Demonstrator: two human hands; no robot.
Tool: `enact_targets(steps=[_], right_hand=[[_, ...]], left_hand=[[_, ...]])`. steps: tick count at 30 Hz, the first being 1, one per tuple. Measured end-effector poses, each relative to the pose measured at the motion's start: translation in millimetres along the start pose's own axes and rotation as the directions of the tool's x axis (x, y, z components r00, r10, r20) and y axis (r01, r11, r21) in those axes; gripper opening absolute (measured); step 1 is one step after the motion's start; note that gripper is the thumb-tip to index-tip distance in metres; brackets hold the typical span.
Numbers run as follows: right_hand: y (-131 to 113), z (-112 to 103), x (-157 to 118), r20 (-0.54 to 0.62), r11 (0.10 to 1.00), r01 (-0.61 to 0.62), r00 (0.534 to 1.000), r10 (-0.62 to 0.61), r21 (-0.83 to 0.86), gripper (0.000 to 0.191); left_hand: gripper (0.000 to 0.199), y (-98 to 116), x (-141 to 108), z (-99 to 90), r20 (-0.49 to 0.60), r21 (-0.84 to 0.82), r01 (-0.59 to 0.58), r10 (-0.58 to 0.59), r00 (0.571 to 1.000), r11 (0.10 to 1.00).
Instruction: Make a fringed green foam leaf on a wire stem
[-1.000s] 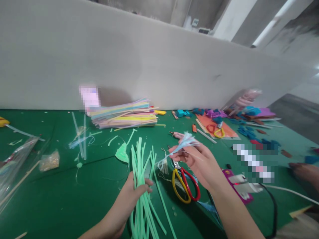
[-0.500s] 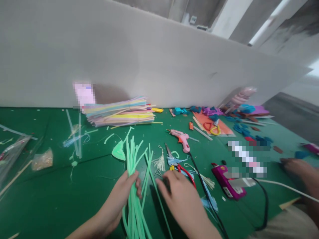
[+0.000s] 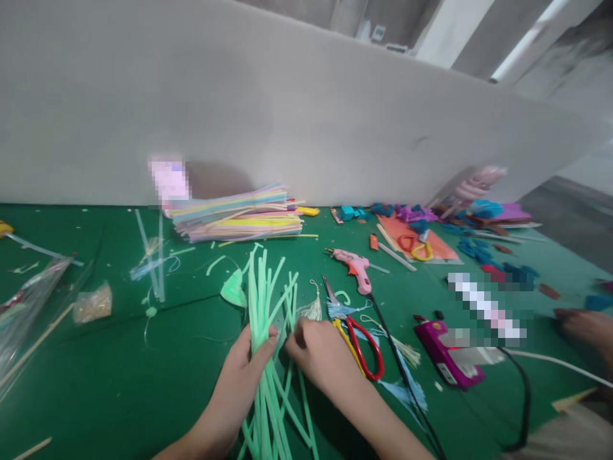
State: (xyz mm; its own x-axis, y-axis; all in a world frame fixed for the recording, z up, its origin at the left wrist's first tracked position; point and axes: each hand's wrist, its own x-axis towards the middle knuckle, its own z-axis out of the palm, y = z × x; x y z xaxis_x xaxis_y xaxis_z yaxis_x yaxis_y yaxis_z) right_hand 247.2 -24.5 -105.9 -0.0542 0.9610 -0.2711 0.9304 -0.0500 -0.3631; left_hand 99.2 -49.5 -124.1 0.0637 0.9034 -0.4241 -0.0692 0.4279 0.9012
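A bundle of mint-green pipe cleaners [image 3: 262, 313] stands tilted in my left hand [image 3: 246, 367], the fingers wrapped around its middle. To its right, my right hand [image 3: 311, 351] pinches a few separate green stems, with the fingertips partly hidden behind the hand. Just behind the bundle lies a green fuzzy leaf shape [image 3: 234, 289]. Scissors [image 3: 366, 348] with red and yellow handles rest beside my right hand, among a cream tassel [image 3: 313, 305] and light blue tassels [image 3: 407, 391].
A pink glue gun [image 3: 353, 267] lies behind the scissors, its black cord running forward. Multicoloured pipe cleaners [image 3: 239, 217] are stacked by the wall. A magenta power strip [image 3: 447, 354] sits at right, near another person's hand [image 3: 582, 329]. A small bag of beads [image 3: 93, 303] is at left.
My right hand has moved left toward the bundle and closed on the loose stems, uncovering the scissors' handles. My left hand keeps its hold. The view has shifted slightly left.
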Motion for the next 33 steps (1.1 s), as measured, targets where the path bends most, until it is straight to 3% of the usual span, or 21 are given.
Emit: enact_targets(steps=[2, 7, 12, 18, 23, 24, 27, 29, 31, 33], right_hand=[[6, -4, 3, -0.019, 0.997, 0.009, 1.000, -0.007, 0.079, 0.016], [7, 2, 7, -0.020, 0.966, -0.012, 1.000, 0.018, 0.259, 0.016], [-2, 16, 9, 0.058, 0.887, -0.032, 0.998, 0.007, 0.461, 0.009], [5, 10, 9, 0.238, 0.686, -0.137, 0.970, -0.054, 0.714, 0.021], [7, -8, 4, 0.267, 0.448, -0.173, 0.951, -0.156, 0.877, 0.044], [6, -11, 4, 0.244, 0.457, -0.146, 0.956, -0.162, 0.877, 0.042], [1, -17, 3, 0.119, 0.597, 0.006, 0.978, -0.170, 0.802, 0.027], [-2, -18, 1, 0.089, 0.620, 0.048, 0.978, -0.188, 0.783, 0.027], [-5, -17, -2, 0.122, 0.534, 0.001, 0.973, -0.194, 0.846, 0.034], [-7, -15, -7, 0.183, 0.367, -0.102, 0.964, -0.195, 0.925, 0.043]], left_hand=[[0.031, 0, -1, -0.7, 0.002, -0.001, -0.008, 0.008, 1.000, 1.000], [0.039, 3, -4, 5.2, 0.069, -0.127, 0.112, -0.104, 0.992, 0.986], [0.039, 10, -3, 7.6, 0.128, -0.148, 0.092, -0.074, 0.989, 0.985], [0.033, 12, -1, 1.4, 0.110, -0.228, 0.182, -0.160, 0.981, 0.957], [0.045, 19, -6, 4.4, 0.159, -0.336, 0.220, -0.175, 0.972, 0.916], [0.049, 20, -7, 4.6, 0.167, -0.350, 0.235, -0.186, 0.968, 0.907], [0.051, 23, -7, 1.8, 0.186, -0.342, 0.270, -0.217, 0.958, 0.900], [0.047, 24, -5, -2.7, 0.190, -0.284, 0.245, -0.195, 0.962, 0.927], [0.045, 28, -1, -8.2, 0.187, -0.221, 0.176, -0.135, 0.973, 0.959], [0.044, 35, 1, -14.6, 0.182, -0.162, 0.097, -0.067, 0.981, 0.982]])
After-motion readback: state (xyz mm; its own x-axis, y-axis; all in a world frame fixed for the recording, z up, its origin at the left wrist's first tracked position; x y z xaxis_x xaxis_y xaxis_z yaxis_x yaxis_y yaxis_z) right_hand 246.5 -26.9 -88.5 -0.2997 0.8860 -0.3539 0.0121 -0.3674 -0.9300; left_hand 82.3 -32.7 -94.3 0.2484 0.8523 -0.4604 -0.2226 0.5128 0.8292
